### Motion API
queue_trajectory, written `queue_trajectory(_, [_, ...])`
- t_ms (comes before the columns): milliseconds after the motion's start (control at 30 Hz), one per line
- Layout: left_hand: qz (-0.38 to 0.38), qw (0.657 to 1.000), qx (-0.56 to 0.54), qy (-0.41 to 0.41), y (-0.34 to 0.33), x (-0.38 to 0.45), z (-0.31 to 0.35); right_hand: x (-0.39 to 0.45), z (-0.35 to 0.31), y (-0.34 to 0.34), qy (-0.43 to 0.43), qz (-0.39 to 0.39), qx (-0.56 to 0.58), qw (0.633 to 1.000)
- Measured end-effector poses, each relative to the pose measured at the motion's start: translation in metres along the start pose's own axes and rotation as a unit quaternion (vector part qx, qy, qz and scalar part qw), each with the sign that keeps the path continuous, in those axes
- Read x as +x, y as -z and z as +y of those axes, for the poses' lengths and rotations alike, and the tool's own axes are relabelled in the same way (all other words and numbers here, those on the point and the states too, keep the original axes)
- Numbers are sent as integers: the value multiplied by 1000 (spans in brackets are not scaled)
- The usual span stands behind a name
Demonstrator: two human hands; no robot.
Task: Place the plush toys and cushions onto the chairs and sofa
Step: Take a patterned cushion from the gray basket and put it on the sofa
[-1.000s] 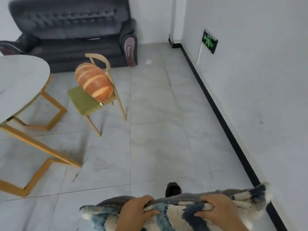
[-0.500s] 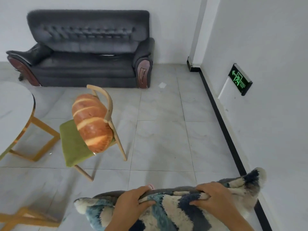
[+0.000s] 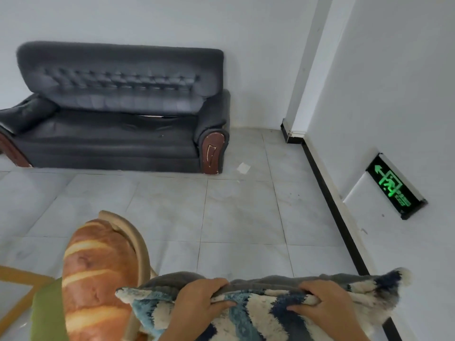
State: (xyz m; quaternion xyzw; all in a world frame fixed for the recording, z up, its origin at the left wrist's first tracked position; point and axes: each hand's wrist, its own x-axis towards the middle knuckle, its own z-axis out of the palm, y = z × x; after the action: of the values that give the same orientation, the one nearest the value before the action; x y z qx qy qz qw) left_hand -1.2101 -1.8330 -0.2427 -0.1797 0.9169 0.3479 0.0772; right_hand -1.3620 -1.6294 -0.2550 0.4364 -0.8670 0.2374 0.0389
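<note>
A: Progress so far, as you read it?

B: One piece looks placed: the loaf-shaped orange plush bread cushion (image 3: 98, 279) leans against the curved back of the light wooden chair with the green seat (image 3: 46, 313), just left of the left hand's fingers.

A: And the piece in hand?

B: The shaggy blue, navy and cream striped cushion with a grey back (image 3: 266, 306) is held up at the bottom of the view. The left hand (image 3: 199, 303) and the right hand (image 3: 325, 306) both grip its top edge, fingers curled over the grey side and thumbs pressed into the striped pile, pinching the fabric between them.

A: Where would it go?

B: My guess is the dark grey tufted leather sofa with wooden arm fronts (image 3: 118, 114), well beyond the fingertips across the pale tiled floor (image 3: 234, 212). Its seat holds no cushion or toy that I can see, so that part of the job is not yet done.

A: Anything else left?

B: I cannot tell; other toys or chairs may sit outside the view.
</note>
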Motion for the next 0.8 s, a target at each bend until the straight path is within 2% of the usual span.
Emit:
queue_trajectory(167, [53, 994, -60, 76, 50, 112, -58, 156, 25, -57, 24, -54, 0, 998])
queue_trajectory(267, [82, 984, -95, 130, 103, 169, -81, 263, 30, -82, 94, -65, 1, 993])
queue_trajectory(367, [126, 974, -98, 161, 160, 220, -106, 368, 20, -98, 169, -41, 2, 985])
queue_trajectory(467, [144, 966, -99, 192, 199, 261, -131, 446, 12, -124, 206, -61, 41, 976])
queue_trajectory(533, [147, 962, -109, 202, 222, 287, -150, 487, 12, -146, 209, -72, 46, 974])
queue_trajectory(700, [107, 966, -120, 201, 284, 364, -215, 592, -7, -204, 190, -127, -24, 973])
queue_trajectory(800, [107, 965, -113, 211, 334, 416, -268, 660, -12, -247, 115, -131, 64, 983])
